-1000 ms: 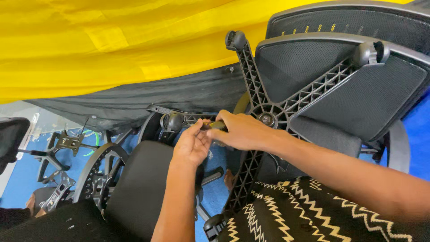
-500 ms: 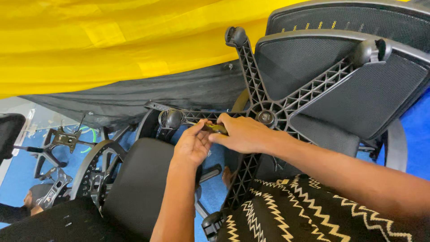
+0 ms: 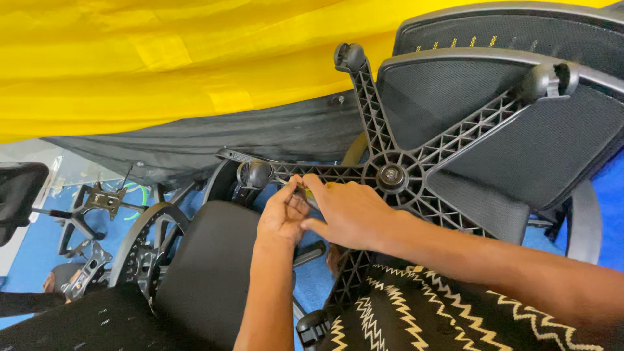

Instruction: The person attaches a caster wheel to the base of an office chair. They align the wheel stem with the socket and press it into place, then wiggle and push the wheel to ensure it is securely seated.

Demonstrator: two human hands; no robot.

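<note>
— What's being handled there?
— A small yellowish tool [image 3: 305, 195], mostly hidden, pinched between both hands at one arm of the black chair base [image 3: 416, 169].
— The fingers?
— Left hand [image 3: 283, 218] and right hand [image 3: 351, 214] both curl closed around it, near a caster [image 3: 255, 174], before yellow cloth [image 3: 162, 58].

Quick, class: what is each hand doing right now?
Left hand: closed, pinching a small part, too hidden to identify.
Right hand: closed on that part, beside the chair base.
</note>
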